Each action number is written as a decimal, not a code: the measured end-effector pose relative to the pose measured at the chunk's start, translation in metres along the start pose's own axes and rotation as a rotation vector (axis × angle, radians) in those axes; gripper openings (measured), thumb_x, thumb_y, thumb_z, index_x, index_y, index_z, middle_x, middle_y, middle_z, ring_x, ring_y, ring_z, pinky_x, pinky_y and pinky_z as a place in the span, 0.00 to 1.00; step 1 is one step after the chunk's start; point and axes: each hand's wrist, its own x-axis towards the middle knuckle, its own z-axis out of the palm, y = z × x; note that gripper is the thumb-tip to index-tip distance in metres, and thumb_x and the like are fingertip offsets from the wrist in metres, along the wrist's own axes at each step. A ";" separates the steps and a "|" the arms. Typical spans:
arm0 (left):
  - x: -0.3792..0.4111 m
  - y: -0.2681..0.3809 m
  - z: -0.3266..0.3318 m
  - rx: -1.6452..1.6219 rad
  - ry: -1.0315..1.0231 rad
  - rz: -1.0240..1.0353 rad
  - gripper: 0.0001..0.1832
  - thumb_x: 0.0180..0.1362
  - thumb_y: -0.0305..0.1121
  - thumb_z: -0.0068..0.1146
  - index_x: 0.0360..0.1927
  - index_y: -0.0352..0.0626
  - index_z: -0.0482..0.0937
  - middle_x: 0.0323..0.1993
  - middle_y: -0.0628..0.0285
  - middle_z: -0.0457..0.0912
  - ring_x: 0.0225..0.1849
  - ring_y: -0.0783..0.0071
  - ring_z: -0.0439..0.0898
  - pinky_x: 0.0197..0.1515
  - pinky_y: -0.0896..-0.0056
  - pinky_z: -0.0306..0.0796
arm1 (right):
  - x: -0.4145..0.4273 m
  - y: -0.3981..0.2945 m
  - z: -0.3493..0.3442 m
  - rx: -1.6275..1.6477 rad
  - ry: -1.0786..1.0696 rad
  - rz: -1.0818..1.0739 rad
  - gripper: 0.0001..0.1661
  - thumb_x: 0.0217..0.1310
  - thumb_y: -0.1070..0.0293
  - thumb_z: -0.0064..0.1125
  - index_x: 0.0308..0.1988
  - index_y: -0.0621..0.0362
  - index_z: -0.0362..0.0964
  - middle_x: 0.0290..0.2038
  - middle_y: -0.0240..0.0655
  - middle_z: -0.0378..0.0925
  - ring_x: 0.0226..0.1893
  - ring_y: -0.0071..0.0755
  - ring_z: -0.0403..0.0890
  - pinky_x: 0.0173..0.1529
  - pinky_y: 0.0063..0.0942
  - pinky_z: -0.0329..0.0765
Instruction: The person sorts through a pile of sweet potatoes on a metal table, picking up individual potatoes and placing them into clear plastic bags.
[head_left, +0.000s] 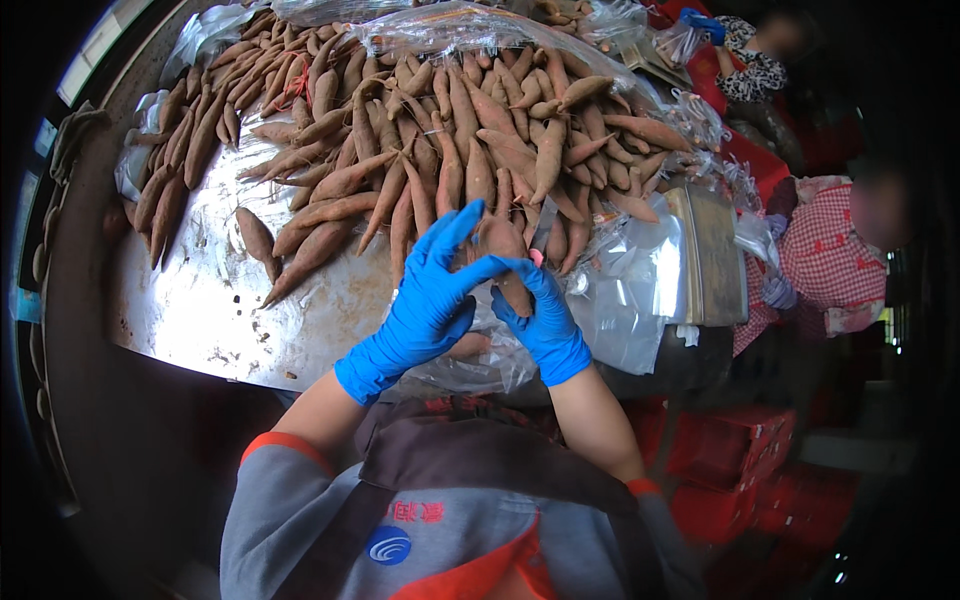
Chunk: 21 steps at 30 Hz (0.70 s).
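Note:
A blue disposable glove covers each hand. My right hand (544, 322) grips a brown sweet potato (504, 244), held upright over the table's near edge. A knife blade (543, 223) with a bit of pink at its base shows just beyond that hand; how it is held is hidden. My left hand (431, 292) is raised beside the sweet potato, fingers spread, nothing seen in it. Beyond both hands lies a large heap of sweet potatoes (480, 165). Under my hands, a clear plastic bag (517, 356) lies near another sweet potato (470, 345).
The metal table (202, 300) has dirt specks at left. Clear plastic bags (626, 300) and a metal box-like object (712, 255) are at right. Two people (821, 255) are at the right side. Red crates (720, 450) stand below right.

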 end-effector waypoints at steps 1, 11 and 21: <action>-0.008 -0.002 -0.004 -0.114 0.079 -0.126 0.30 0.46 0.22 0.55 0.56 0.53 0.72 0.66 0.52 0.60 0.61 0.52 0.65 0.61 0.58 0.60 | -0.003 -0.005 0.013 0.004 0.002 -0.002 0.29 0.59 0.55 0.59 0.57 0.52 0.63 0.46 0.31 0.74 0.42 0.26 0.76 0.40 0.22 0.75; -0.041 -0.008 0.033 -1.399 -0.053 -0.990 0.31 0.56 0.35 0.61 0.62 0.40 0.63 0.47 0.59 0.77 0.45 0.73 0.77 0.46 0.73 0.72 | -0.021 0.011 0.034 -1.135 0.161 -0.567 0.18 0.65 0.67 0.49 0.52 0.64 0.67 0.46 0.42 0.74 0.47 0.32 0.75 0.52 0.28 0.70; -0.035 -0.007 0.014 -1.206 -0.160 -0.926 0.29 0.47 0.28 0.68 0.54 0.40 0.70 0.40 0.64 0.78 0.39 0.80 0.77 0.34 0.77 0.73 | -0.012 -0.007 0.037 -1.681 0.100 -0.678 0.08 0.56 0.68 0.53 0.37 0.59 0.71 0.27 0.49 0.75 0.28 0.55 0.77 0.29 0.41 0.72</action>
